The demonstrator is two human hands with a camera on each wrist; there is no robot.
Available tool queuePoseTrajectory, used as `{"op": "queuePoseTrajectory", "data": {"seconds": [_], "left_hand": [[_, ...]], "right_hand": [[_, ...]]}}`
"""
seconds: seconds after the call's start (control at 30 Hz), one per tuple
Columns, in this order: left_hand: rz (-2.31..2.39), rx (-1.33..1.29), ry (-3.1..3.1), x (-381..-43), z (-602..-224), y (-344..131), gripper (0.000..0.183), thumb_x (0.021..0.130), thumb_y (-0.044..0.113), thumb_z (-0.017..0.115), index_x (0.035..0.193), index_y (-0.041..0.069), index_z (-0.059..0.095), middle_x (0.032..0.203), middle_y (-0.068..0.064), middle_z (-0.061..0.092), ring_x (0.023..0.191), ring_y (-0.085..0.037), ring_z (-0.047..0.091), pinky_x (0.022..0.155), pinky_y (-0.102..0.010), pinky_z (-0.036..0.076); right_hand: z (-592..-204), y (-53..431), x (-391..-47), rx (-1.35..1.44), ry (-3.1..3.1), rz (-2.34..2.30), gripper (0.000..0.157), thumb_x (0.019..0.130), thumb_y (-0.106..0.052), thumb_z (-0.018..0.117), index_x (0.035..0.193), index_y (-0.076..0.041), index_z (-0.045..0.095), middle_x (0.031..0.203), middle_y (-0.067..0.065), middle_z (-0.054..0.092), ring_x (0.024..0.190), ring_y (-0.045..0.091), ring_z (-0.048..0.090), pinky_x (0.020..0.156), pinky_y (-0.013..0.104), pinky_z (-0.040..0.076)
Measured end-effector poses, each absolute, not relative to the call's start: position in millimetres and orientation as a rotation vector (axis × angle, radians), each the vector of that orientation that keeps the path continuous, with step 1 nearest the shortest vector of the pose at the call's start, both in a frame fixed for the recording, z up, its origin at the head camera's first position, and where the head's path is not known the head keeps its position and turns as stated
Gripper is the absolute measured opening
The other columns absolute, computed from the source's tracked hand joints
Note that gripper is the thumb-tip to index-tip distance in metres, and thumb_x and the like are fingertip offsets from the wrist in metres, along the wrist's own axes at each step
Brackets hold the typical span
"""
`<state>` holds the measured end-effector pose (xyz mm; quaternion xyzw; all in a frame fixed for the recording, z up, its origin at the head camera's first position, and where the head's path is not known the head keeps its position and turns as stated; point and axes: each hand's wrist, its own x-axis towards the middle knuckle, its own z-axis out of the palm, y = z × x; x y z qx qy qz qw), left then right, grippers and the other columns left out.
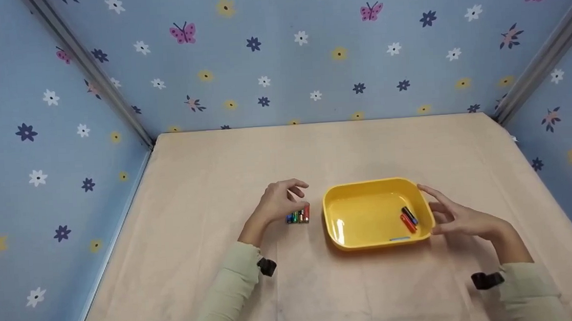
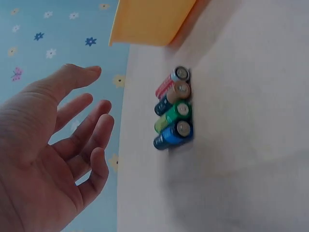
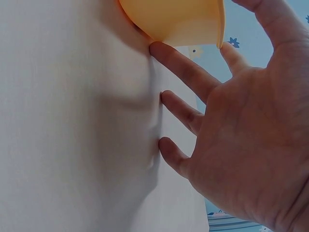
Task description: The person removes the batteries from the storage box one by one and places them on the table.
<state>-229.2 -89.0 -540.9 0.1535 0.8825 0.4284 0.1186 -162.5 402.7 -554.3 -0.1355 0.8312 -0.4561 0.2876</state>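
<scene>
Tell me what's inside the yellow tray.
The yellow tray holds a red cylinder, a dark cylinder and, by its near rim, a thin blue strip; whatever the rim covers cannot be seen.

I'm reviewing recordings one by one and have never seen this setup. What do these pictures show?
No machine here, just a person's bare hands. The wide picture comes from a head-worn camera; the two close ones come from the wrists. On the pale cloth are a row of four batteries and a yellow tray with a small red cylinder and a dark one inside. The left hand is over the batteries, holding nothing; the right hand touches the tray's side, fingers spread.
</scene>
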Motion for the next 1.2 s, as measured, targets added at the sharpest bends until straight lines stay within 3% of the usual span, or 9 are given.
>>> {"op": "queuePoseTrajectory", "data": {"seconds": [0.23,0.4,0.73,1.0,1.2], "left_hand": [[1.200,0.620,2.515,-227,-534,-71,0.045,0.101,0.024,0.084,0.143,0.012,0.076,0.121,-0.011,0.083,0.092,-0.016,0.069,0.083,-0.027,0.056],[1.180,0.691,2.463,-229,-527,-57,0.043,0.103,0.024,0.083,0.144,0.013,0.075,0.122,-0.010,0.083,0.094,-0.018,0.074,0.082,-0.028,0.058],[1.044,0.816,2.390,-231,-520,-21,0.044,0.106,0.026,0.080,0.147,0.011,0.073,0.131,-0.012,0.082,0.115,-0.030,0.078,0.104,-0.043,0.063],[1.019,0.902,2.396,-232,-518,0,0.046,0.104,0.028,0.083,0.146,0.011,0.074,0.132,-0.010,0.082,0.115,-0.024,0.076,0.104,-0.033,0.062],[1.029,0.949,2.280,-235,-516,14,0.049,0.104,0.024,0.083,0.150,0.009,0.072,0.137,-0.014,0.080,0.122,-0.028,0.078,0.106,-0.030,0.062]], "right_hand": [[-555,401,-163,-0.359,2.224,-1.200,0.119,0.099,-0.031,0.082,0.183,-0.028,-0.003,0.181,0.038,0.025,0.166,0.071,0.020,0.120,0.094,0.027],[-555,402,-162,-0.350,2.211,-1.211,0.118,0.100,-0.029,0.081,0.183,-0.027,-0.003,0.182,0.037,0.024,0.166,0.070,0.018,0.121,0.092,0.028],[-553,403,-161,-0.372,2.223,-1.231,0.118,0.099,-0.026,0.082,0.183,-0.026,-0.002,0.181,0.037,0.027,0.164,0.070,0.024,0.121,0.091,0.031],[-552,403,-162,-0.353,2.222,-1.209,0.118,0.100,-0.028,0.081,0.183,-0.028,-0.003,0.181,0.037,0.026,0.166,0.070,0.022,0.121,0.091,0.030],[-553,404,-162,-0.361,2.215,-1.220,0.118,0.100,-0.027,0.081,0.183,-0.027,-0.003,0.181,0.038,0.026,0.166,0.071,0.018,0.121,0.090,0.032]]}}
